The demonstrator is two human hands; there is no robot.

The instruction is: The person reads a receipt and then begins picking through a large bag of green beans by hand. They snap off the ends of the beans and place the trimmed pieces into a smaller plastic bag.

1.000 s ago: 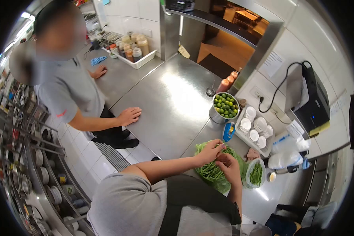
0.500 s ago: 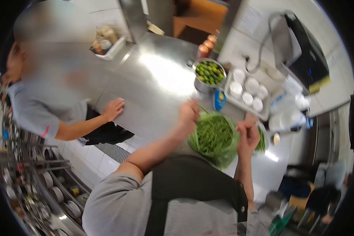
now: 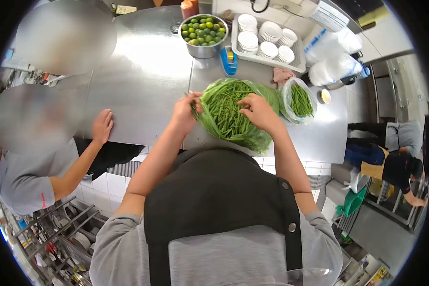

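A steel pot [image 3: 203, 49] of green and yellowish limes [image 3: 202, 31] stood on the steel worktop [image 3: 148, 81], an orange bottle [image 3: 187, 9] just behind it. A blue tape dispenser [image 3: 229, 61] lay near the pot. A white tray [image 3: 271, 64] held stacked white lids [image 3: 267, 49]; a pink cloth [image 3: 283, 75] lay beside it. A small cup [image 3: 324, 97] with yellow contents was noted near the right edge. Left of the worktop stood a person in a grey shirt [image 3: 26, 176]; below, a metal rack [image 3: 57, 224] held kitchenware.

Orange btls [image 3: 188, 9] cut off @ top edge, co-worker [image 3: 24, 178] part-blurred, grip of L fingers [image 3: 196, 97] unclear
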